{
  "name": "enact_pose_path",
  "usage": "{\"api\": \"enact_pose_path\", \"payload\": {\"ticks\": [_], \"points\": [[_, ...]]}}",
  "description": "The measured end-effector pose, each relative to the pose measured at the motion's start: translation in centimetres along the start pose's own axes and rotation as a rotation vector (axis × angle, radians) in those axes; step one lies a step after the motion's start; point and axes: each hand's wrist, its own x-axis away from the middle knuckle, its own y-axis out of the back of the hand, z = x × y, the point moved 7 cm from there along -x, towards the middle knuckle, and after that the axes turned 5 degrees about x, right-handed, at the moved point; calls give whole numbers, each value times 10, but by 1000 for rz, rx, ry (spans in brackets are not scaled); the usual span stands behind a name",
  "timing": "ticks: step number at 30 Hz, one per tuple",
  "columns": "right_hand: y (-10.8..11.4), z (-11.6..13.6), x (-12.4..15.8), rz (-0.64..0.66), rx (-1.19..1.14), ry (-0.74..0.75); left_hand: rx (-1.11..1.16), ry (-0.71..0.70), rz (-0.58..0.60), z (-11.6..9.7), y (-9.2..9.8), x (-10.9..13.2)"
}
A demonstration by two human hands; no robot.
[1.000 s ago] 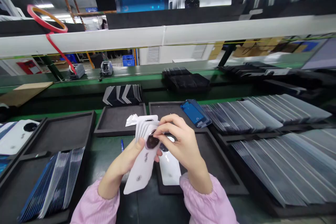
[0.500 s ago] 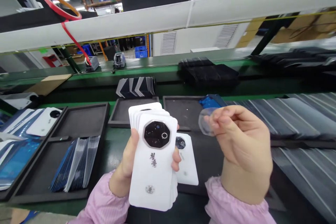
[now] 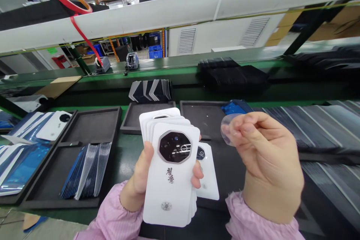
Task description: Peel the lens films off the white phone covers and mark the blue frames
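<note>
A: Through the head camera, what am I holding?

B: Left hand: wrapped around a fanned stack of white panels, thumb on the left edge, fingertips showing at the right edge. Right hand: fingers curled, pinching a rounded clear film against the thumb, to the right of the stack and apart from it.

A: How should I expect the stack to handle?

B: Each panel looks thin, light and fairly stiff. The smooth faces are probably slippery, so the leaves may slide over one another. I would grip by the long edges, leaving the dark camera window untouched; it looks easy to smudge or scratch.

A: And the film?

B: Nearly weightless, I judge, soft and likely to cling to skin. I would take it by its rim only.

A: Nearby?

B: A loose white panel, partly hidden, lies beyond the stack's right edge.
</note>
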Motion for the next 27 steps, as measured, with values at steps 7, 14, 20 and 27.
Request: {"api": "enact_pose_path", "payload": {"ticks": [7,14,20,27], "points": [[0,2,0,-7,-38,-2,8,-12,-2,1,-2,3],[2,2,1,-29,-28,-6,56,-16,-5,2,-2,2],[2,5,1,-32,-25,11,79,-12,-2,2,-3,4],[1,4,0,-28,-15,7,104,-7,15,2,-4,6]]}}
